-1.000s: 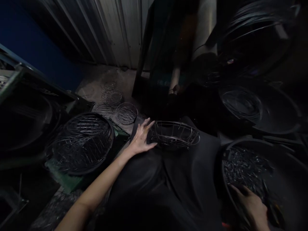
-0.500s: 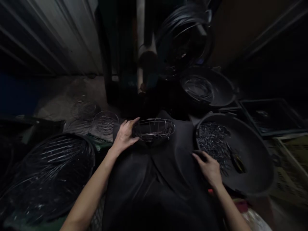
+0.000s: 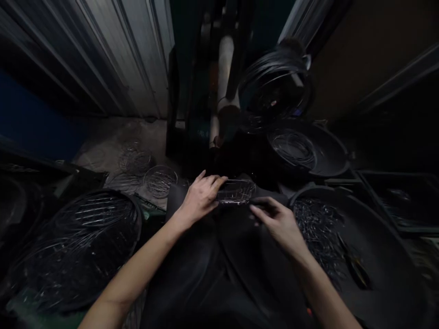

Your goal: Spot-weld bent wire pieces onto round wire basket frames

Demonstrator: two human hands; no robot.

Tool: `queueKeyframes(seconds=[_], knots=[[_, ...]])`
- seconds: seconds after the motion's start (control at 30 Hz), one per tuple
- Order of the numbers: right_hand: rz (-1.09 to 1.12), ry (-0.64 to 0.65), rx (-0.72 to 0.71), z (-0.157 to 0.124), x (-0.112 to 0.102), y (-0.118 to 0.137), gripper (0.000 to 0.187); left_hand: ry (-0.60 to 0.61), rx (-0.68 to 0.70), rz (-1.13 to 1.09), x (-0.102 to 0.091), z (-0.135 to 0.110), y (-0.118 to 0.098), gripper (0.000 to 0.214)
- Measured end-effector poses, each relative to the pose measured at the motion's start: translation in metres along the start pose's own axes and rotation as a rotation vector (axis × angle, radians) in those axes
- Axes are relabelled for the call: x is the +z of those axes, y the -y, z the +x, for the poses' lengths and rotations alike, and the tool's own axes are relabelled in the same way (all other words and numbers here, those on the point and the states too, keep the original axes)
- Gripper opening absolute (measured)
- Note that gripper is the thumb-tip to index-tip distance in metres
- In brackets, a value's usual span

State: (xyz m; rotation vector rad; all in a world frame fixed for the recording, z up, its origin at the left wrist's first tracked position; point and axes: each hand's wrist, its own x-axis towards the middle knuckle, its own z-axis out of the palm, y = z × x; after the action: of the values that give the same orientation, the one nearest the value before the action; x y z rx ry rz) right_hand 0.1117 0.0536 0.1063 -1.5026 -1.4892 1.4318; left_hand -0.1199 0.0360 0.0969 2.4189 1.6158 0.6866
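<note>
In the head view, across the dark-clad lap (image 3: 212, 260), a small wire basket (image 3: 236, 198) with thin bright rims, landmark for all the rest. Over its left end, the left hand (image 3: 200, 194), fingers curled across the far rim and thumb at the near side, holding the basket. At its near right corner, the right hand (image 3: 283, 226), fingertips drawn narrowly together close to the rim. Too dark there to tell of anything pinched between them, or of contact with the wire.

To the right of the basket, a wide dark tub (image 3: 384, 256) with a heap of small metal pieces (image 3: 315, 219) and, farther from the basket, a pair of pliers (image 3: 358, 269). Beyond the basket to the right, a second tub (image 3: 331, 155) with a loose wire coil (image 3: 295, 148), and behind that a thick wire spool (image 3: 274, 66). Straight beyond the basket, a dark machine with a pale pipe (image 3: 225, 64).

To the left of the basket, a round container (image 3: 139, 219) piled with wire grids (image 3: 99, 210). Beyond it and left of the basket, on the pale floor (image 3: 98, 148), a shallow wire ring piece (image 3: 160, 180) beside blurred wirework. Farther off, beyond the basket on the left, ribbed metal wall (image 3: 126, 55).
</note>
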Motion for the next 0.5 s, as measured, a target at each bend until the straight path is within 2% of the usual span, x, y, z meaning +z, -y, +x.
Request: queueKeyframes(seconds=[0.1,0.23,0.37,0.5], knots=[[0.031,0.033,-0.053,0.024,0.027,0.012,0.036,-0.055,0.028,0.111,-0.002,0.005,-0.001,0.057],[-0.112,-0.033,-0.129,0.044,0.04,0.01,0.03,-0.114,0.044,0.184,-0.005,0.007,0.002,0.057],[-0.16,-0.091,-0.219,0.044,0.051,0.019,0.03,-0.145,0.024,0.174,-0.006,0.007,0.01,0.055],[-0.288,-0.226,-0.364,0.039,0.066,0.025,0.027,-0.165,-0.007,0.09,-0.008,0.008,0.019,0.056]])
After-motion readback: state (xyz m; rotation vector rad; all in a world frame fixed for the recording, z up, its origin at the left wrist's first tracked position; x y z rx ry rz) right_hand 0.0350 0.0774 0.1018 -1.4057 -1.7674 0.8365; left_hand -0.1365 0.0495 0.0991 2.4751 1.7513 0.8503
